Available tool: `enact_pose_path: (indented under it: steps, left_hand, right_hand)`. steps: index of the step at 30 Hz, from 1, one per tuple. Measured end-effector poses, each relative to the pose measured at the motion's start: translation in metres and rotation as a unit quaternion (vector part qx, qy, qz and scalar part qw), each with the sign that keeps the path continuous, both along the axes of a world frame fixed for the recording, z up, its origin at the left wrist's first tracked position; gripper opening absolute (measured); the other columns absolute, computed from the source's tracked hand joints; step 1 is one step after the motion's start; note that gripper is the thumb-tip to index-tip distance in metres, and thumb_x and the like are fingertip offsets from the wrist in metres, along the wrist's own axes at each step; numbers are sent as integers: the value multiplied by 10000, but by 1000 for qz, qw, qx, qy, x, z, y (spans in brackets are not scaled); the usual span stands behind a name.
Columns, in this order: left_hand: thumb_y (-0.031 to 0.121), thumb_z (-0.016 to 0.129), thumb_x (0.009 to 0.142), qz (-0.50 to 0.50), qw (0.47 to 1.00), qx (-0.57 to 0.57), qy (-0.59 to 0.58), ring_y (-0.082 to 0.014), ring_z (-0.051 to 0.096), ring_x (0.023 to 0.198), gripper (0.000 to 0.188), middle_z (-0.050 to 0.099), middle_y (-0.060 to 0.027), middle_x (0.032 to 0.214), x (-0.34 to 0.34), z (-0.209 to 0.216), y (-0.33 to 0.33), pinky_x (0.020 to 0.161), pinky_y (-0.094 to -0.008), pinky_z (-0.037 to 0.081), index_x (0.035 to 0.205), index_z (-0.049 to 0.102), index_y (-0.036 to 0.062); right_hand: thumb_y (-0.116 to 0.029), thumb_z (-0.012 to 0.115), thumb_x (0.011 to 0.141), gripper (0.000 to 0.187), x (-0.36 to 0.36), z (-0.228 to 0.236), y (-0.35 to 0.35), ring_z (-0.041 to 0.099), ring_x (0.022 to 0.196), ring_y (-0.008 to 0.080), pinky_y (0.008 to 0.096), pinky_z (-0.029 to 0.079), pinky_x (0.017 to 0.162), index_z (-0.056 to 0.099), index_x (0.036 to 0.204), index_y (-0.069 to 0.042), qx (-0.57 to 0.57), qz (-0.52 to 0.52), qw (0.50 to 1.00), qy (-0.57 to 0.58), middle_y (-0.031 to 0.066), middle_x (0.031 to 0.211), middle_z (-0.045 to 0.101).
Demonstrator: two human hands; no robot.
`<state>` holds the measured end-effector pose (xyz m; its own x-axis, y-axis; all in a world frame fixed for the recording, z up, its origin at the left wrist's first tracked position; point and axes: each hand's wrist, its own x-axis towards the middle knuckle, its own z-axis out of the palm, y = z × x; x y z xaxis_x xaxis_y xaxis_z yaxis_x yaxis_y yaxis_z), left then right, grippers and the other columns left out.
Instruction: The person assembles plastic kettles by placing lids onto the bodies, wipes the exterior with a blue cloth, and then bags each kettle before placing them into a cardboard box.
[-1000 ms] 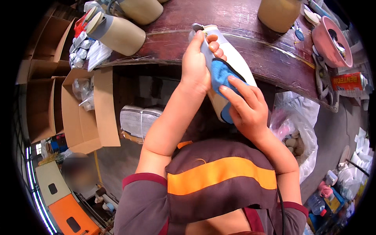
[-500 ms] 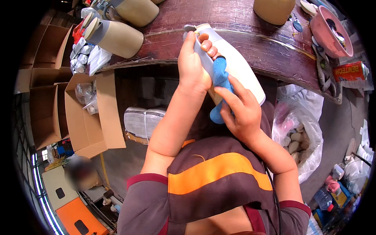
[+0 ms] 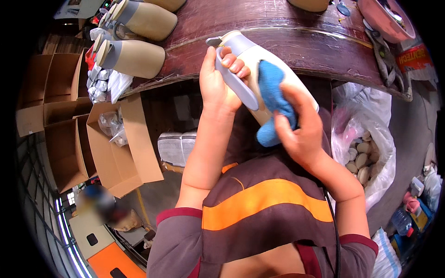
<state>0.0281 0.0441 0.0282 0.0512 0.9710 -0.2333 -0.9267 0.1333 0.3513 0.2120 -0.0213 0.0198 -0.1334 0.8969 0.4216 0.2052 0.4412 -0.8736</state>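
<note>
A cream vacuum jug (image 3: 252, 57) with a grey collar and lid lies tilted in front of me, over the table's near edge. My left hand (image 3: 219, 83) is closed around its grey handle (image 3: 240, 89), near the lid end. In my right hand (image 3: 302, 127) is a blue cloth (image 3: 272, 85), pressed against the jug's side. Part of the cloth hangs below my fingers. The cloth and right hand hide the middle of the jug's body.
Similar jugs (image 3: 139, 58) lie at the table's (image 3: 199, 46) left. A pink basin (image 3: 387, 23) sits at its right end. Below stand open cardboard boxes (image 3: 118, 153) on the left and a clear bag of round pieces (image 3: 366, 153) on the right. Another person appears blurred at lower left.
My right hand and the cloth have moved slightly right along the jug, and the cloth now spreads wider over its side. My left hand keeps the handle, shifted slightly left; the view has shifted.
</note>
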Motion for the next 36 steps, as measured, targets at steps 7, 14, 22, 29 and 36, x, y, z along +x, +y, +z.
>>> enact_pose_path:
  steps: [7, 14, 22, 29, 36]
  left_hand:
    - [345, 416, 976, 4, 1000, -7, 29, -134, 432, 578, 326, 447, 20, 604, -1, -1, -6, 577, -289, 378, 889, 538, 55]
    - [355, 410, 978, 2, 999, 10, 39, -132, 432, 592, 342, 455, 21, 616, 2, -4, -5, 583, -287, 372, 882, 541, 54]
    - [355, 405, 980, 5, 999, 19, 47, -129, 427, 596, 349, 454, 16, 621, 4, -4, -9, 586, -285, 366, 892, 538, 45]
    - [353, 411, 977, 5, 999, 7, 33, -131, 431, 581, 342, 461, 14, 608, 2, -4, -10, 565, -287, 365, 890, 544, 49]
    - [335, 444, 968, -15, 1000, 2, -2, -136, 440, 577, 315, 480, 10, 612, 4, -4, -7, 570, -286, 363, 882, 547, 50]
  right_hand:
    - [24, 624, 658, 402, -6, -9, -2, 587, 735, 238, 332, 490, 682, 605, 1050, -64, 170, 49, 977, -120, 91, 1047, 625]
    - [33, 625, 658, 440, -3, -9, -1, 596, 743, 250, 350, 493, 691, 599, 1092, -40, 122, 34, 989, -74, 116, 989, 631]
    - [21, 639, 635, 417, 2, -20, -6, 589, 699, 211, 309, 489, 628, 617, 1046, -42, 184, 29, 978, -98, 74, 976, 625]
    - [-8, 648, 652, 364, 6, -19, -9, 602, 709, 222, 320, 491, 626, 632, 1011, -71, 163, 62, 974, -146, 72, 970, 640]
    - [-59, 561, 818, 277, 63, -17, -7, 604, 946, 164, 291, 473, 822, 634, 1081, -16, -140, -5, 988, 61, 108, 1056, 650]
